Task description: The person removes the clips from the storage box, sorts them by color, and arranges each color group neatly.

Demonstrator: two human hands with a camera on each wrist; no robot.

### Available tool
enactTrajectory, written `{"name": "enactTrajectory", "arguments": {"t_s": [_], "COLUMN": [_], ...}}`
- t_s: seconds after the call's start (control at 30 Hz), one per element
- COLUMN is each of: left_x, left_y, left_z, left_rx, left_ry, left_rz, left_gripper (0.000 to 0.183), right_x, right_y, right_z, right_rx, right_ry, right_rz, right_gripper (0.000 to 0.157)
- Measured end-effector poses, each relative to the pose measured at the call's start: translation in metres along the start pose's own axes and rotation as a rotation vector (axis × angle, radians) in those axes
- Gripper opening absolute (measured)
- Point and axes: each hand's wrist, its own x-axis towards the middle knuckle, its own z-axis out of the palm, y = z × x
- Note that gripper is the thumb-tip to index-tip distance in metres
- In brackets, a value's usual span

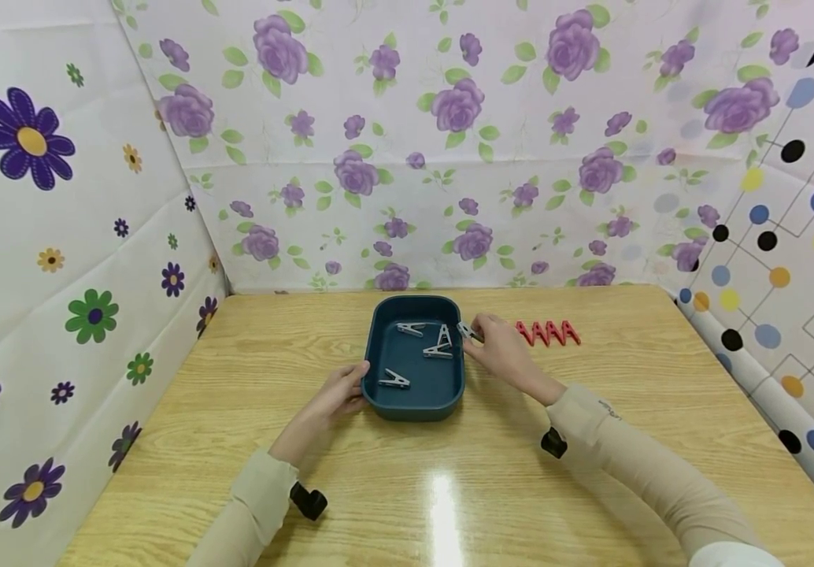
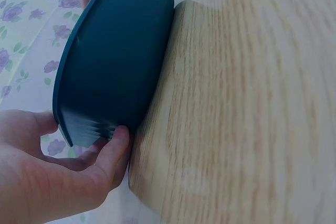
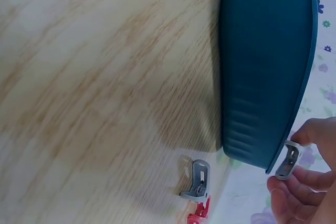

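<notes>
A dark teal plastic box (image 1: 412, 413) stands on the table with several grey clothespins (image 1: 394, 380) lying loose inside. At its left side my left hand (image 1: 339, 390) grips the wall, the thumb on the rim and the fingers low against the outside, as the left wrist view shows. My right hand (image 1: 505, 351) is at the box's right rim, near the far corner. Between thumb and fingers it pinches a grey clothespin (image 3: 287, 161), which is right at the rim.
To the right of the box a row of several red clothespins (image 1: 549, 332) stands on the wooden table (image 1: 591, 425). Beside them in the right wrist view is another grey clothespin (image 3: 198, 180). Flowered cloth (image 1: 414, 157) hangs behind the table; patterned cloth flanks both sides.
</notes>
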Motion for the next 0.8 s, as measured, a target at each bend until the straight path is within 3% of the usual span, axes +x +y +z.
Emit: {"name": "enactTrajectory", "arguments": {"t_s": [0.2, 0.8], "left_x": [0.001, 0.000], "left_y": [-0.001, 0.000], "left_z": [0.000, -0.001], "left_rx": [-0.006, -0.014], "left_ry": [-0.007, -0.024], "left_rz": [-0.002, 0.002], "left_gripper": [0.065, 0.065], "right_x": [-0.001, -0.009], "right_y": [0.002, 0.017], "right_z": [-0.003, -0.010], "right_rx": [-0.023, -0.056], "right_ry": [-0.066, -0.125], "right_rz": [0.057, 0.192], "right_gripper": [0.020, 0.021]}}
